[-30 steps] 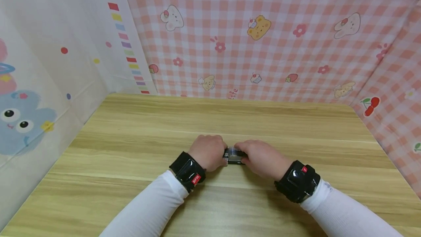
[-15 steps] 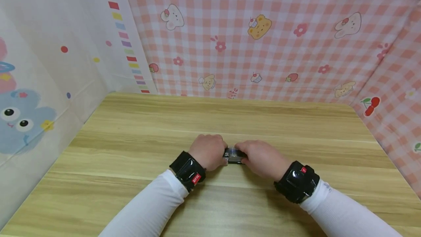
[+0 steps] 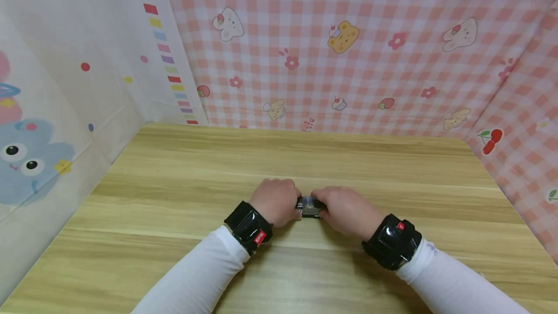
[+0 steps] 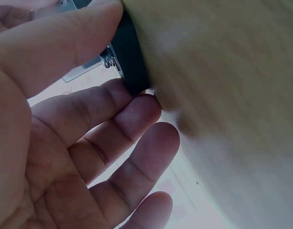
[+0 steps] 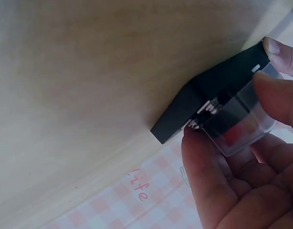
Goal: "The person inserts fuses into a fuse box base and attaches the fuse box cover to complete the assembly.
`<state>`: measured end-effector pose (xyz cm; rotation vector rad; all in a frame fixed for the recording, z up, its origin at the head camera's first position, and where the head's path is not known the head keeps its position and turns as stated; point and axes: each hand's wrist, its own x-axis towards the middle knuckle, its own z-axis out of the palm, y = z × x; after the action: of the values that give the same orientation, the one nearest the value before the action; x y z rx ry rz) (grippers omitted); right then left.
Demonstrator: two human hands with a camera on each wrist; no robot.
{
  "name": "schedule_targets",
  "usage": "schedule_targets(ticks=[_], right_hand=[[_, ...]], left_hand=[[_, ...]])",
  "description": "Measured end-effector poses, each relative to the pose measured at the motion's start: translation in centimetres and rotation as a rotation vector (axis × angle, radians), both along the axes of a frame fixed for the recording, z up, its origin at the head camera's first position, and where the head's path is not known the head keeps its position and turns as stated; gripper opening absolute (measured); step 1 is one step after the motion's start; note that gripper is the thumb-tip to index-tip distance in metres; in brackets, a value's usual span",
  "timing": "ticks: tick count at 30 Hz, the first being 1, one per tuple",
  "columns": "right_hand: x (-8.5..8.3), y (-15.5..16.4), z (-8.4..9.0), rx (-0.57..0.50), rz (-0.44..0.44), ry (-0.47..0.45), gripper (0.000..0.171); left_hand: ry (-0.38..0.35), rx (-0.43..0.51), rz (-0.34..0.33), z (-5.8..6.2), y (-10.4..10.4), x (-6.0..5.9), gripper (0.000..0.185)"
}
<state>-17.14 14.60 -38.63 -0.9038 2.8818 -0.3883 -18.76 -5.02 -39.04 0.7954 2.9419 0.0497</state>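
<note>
Low in the middle of the head view, both hands meet over a small black stapler-like tool with a clear plastic housing (image 3: 310, 206), which rests on the wooden surface (image 3: 174, 197) just ahead of the two black wristbands (image 3: 249, 227). Compared with the pictures from a second and half a second ago, almost nothing has shifted: the hands and the tool sit at the same spot, so the work seems to be in a steady holding or pressing phase rather than a move. The left hand (image 3: 276, 201) pinches the tool's left end, its thumb on top and its fingers (image 4: 113, 114) curled against the black base (image 4: 130, 62), where a small metal spring shows. The right hand (image 3: 346, 210) pinches the other end, with the thumb and fingers (image 5: 280, 102) closed round the clear housing (image 5: 242, 126) and a fingertip on the black base's far corner. The tool's long axis runs left to right across the head view, lying flat on the surface; which end is its front I cannot tell. Pink checked cloth with cartoon animals (image 3: 348, 52) fills the upper frame behind.
</note>
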Motion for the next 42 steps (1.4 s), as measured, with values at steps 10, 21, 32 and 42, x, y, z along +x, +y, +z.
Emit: schedule_targets(ticks=[10, 21, 32, 42], right_hand=[[0.0, -0.2, -0.1, -0.004, -0.003, -0.014, 0.026], [-0.2, -0.4, -0.2, -0.016, -0.018, -0.032, 0.026], [-0.3, -0.2, -0.2, -0.010, -0.025, -0.058, 0.044], [-0.8, 2.2, 0.1, -0.095, -0.101, 0.029, 0.053]], left_hand=[[0.009, -0.017, -0.005, 0.1, -0.1, 0.1, 0.034], [0.016, -0.022, -0.002, 0.0, -0.2, -0.3, 0.032], [0.008, -0.023, 0.001, -0.1, -0.3, -0.4, 0.036], [-0.113, 0.097, 0.002, 0.9, -1.6, -0.4, 0.054]])
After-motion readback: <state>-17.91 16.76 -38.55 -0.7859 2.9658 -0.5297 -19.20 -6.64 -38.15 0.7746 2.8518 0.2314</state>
